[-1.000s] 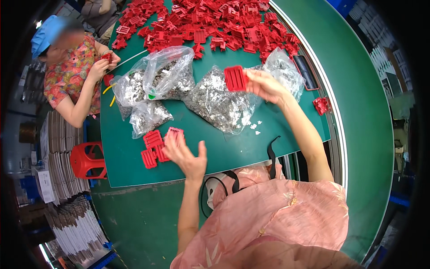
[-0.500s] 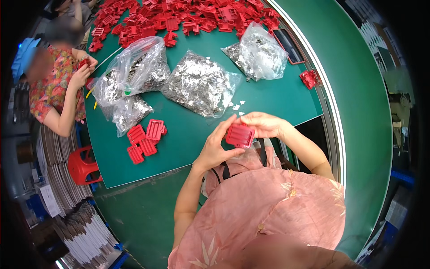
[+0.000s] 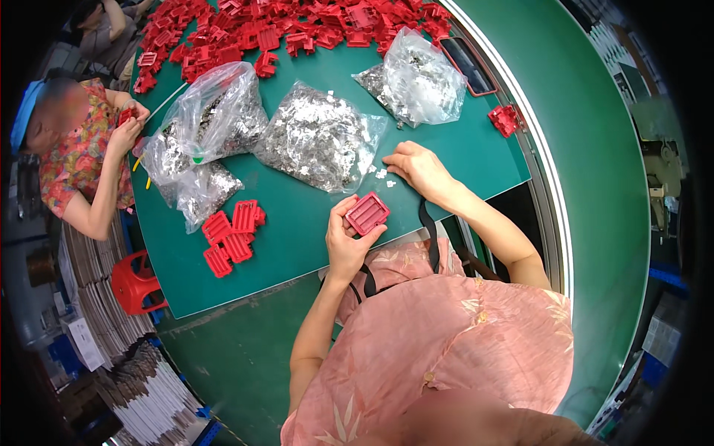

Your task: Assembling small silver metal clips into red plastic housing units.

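My left hand [image 3: 346, 241] grips a red plastic slotted housing [image 3: 367, 214] between thumb and fingers, its recessed side with long slots facing up, just over the table's near edge. My right hand [image 3: 418, 168] is apart from it, low over the table with fingers curled together beside a few small shiny metal clips [image 3: 381, 175]. Whatever its fingertips pinch, if anything, is too small to make out. Just left of these loose pieces lies a clear plastic bag [image 3: 316, 137] full of similar silvery pieces.
Several red housings [image 3: 233, 236] lie grouped on the green table [image 3: 290, 245] to the left. More bags of metal pieces [image 3: 223, 111] sit farther back, before a large red heap [image 3: 297, 22]. A phone [image 3: 468, 65] rests at the right edge. A co-worker [image 3: 85, 160] handles a red part at left.
My right hand has left the red housing and reached forward to the loose metal clips. My left hand has moved slightly left, keeping the housing, now turned with its recess upward.
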Action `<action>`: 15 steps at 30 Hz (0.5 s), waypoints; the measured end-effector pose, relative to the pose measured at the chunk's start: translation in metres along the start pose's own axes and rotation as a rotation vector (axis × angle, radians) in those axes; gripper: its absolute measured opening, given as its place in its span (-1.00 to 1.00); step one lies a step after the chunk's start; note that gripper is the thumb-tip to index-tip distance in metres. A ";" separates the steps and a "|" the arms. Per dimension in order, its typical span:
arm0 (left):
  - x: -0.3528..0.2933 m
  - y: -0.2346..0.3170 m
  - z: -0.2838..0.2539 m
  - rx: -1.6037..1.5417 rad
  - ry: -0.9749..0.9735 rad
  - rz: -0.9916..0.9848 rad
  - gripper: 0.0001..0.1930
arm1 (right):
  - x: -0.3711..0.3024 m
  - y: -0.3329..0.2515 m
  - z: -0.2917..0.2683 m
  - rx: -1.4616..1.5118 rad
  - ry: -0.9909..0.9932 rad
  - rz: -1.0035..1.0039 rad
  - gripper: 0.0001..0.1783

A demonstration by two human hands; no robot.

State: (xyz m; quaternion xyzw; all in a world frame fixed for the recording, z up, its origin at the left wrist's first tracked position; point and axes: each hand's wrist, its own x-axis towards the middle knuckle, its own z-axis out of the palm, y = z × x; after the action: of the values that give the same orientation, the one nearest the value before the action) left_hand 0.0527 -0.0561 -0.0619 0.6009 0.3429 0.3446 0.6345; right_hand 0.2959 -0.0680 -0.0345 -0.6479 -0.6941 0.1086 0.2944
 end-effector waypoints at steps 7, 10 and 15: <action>-0.002 -0.007 0.013 0.237 0.150 0.246 -0.26 | 0.001 -0.019 0.003 -0.247 -0.160 0.094 -0.78; -0.001 -0.008 0.014 0.241 0.191 0.266 -0.26 | 0.003 -0.017 -0.001 -0.145 -0.087 0.131 -0.80; -0.001 -0.012 0.015 0.173 0.193 0.236 -0.30 | -0.011 0.007 -0.017 0.479 -0.102 0.448 -0.88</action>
State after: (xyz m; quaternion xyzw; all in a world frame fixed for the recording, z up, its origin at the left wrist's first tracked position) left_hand 0.0651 -0.0647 -0.0736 0.6537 0.3574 0.4420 0.4996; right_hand 0.3107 -0.0816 -0.0272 -0.6903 -0.5030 0.3631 0.3722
